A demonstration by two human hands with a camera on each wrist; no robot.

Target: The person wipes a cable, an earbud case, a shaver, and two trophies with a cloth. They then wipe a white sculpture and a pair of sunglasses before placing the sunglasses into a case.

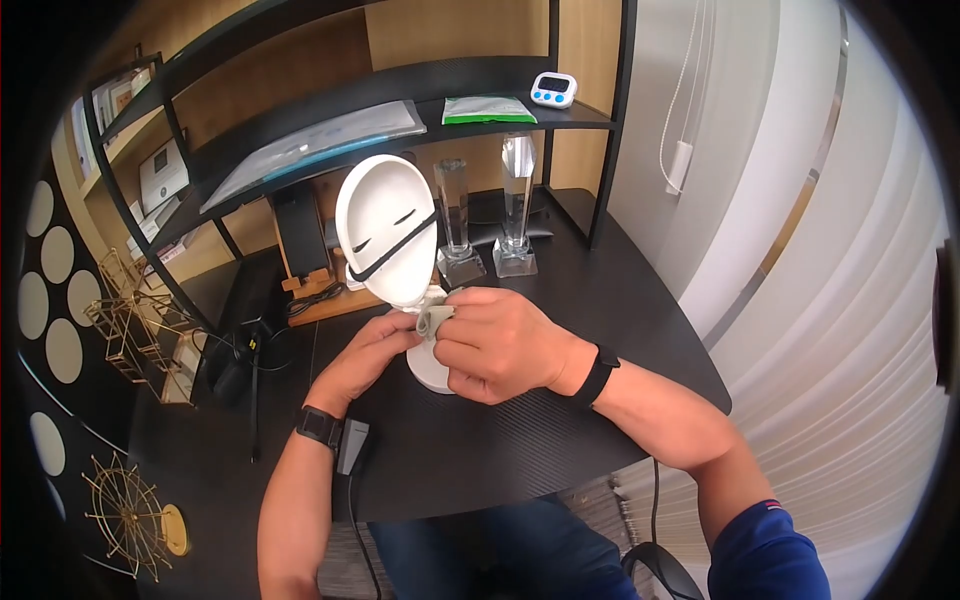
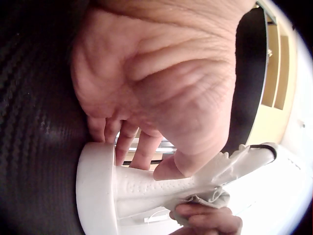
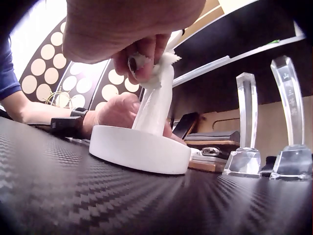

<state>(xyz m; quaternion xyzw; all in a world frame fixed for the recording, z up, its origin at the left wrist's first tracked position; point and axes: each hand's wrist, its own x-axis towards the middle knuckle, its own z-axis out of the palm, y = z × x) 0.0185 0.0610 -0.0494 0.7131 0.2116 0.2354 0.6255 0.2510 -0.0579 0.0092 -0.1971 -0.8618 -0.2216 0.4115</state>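
A white figurine point(image 1: 388, 235) with a hollow oval head, two slit eyes and a black band stands upright on the desk. Its round base point(image 3: 139, 149) sits flat on the black surface. My left hand point(image 1: 365, 355) holds the narrow stem from the left, with the thumb on the near side and the fingers behind, as the left wrist view shows. From the right, my right hand point(image 1: 500, 345) pinches a crumpled grey-green cloth point(image 1: 434, 318) against the upper stem, just below the head. Ragged leaf-like edges show at the neck point(image 3: 168, 58) beside the cloth.
Two crystal trophies point(image 1: 516, 205) stand behind the figurine on the right. A black shelf point(image 1: 480, 60) above holds a green-edged packet point(image 1: 488, 109) and a timer point(image 1: 553, 90). Left are a gold wheel model point(image 1: 128, 515) and a gold wire ornament point(image 1: 130, 310).
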